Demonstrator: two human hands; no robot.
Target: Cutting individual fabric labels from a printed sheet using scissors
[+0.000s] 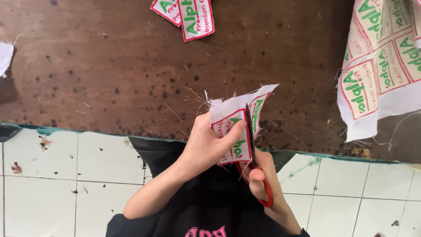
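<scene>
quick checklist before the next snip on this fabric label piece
1. Left hand grips the fabric label piece: ok.
2. Right hand is in the red-handled scissors: ok.
3. Blades lie over the piece, close to the label's red border: ok.
4. Left fingertips clear of the blade: not ok, they sit right beside it.
5. Blade exactly on the border line: cannot tell.
6. Uncut label sheet and finished labels lie apart on the wooden table: ok.

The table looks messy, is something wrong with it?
Somewhat. The wooden table is speckled with dark spots, and loose threads lie scattered near the fabric label piece being cut with red-handled scissors. The floor tiles carry small scraps.
</scene>
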